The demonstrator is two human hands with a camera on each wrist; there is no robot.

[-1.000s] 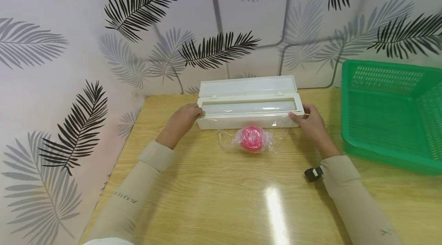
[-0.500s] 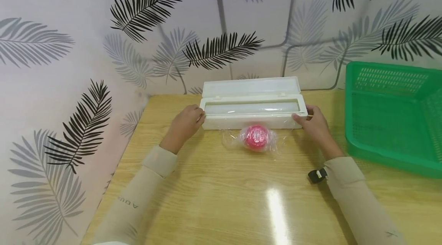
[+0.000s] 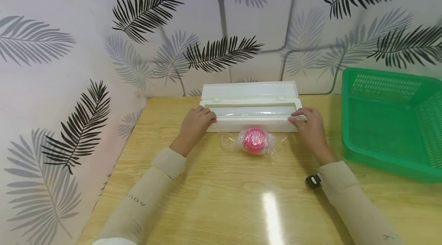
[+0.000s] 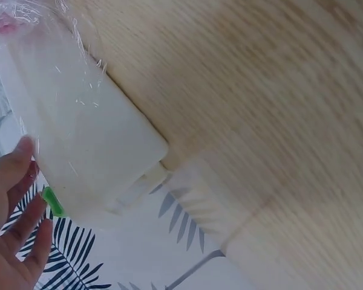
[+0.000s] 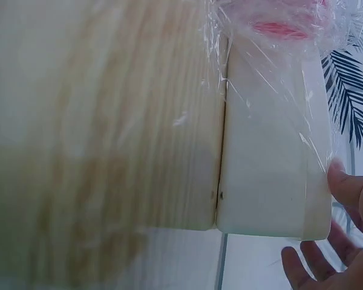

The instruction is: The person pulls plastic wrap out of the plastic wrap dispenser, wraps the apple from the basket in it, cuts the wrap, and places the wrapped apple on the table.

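A long white plastic wrap dispenser (image 3: 253, 125) lies near the wall, its lid (image 3: 249, 90) raised at the back. Clear plastic wrap (image 5: 275, 103) runs over its front edge and down its front. A pink round object (image 3: 254, 140), covered in crinkled wrap, sits against the dispenser's front. My left hand (image 3: 198, 124) pinches the wrap at the front rim near the left end; a green tab (image 4: 52, 202) shows beside its fingers. At the opposite end, thumb and forefinger of my right hand (image 3: 312, 129) pinch the wrap by the front corner.
To the right stands a green basket (image 3: 348, 147) with perforated sides. The wooden table (image 3: 221, 195) meets a wall (image 3: 255, 18) patterned with leaves right behind the dispenser. A black strap device (image 3: 313, 181) is worn at the right wrist.
Both hands have shifted inward from the dispenser's ends to its front rim. The right thumb and forefinger have come together at the corner. The wrapped pink object stays in front.
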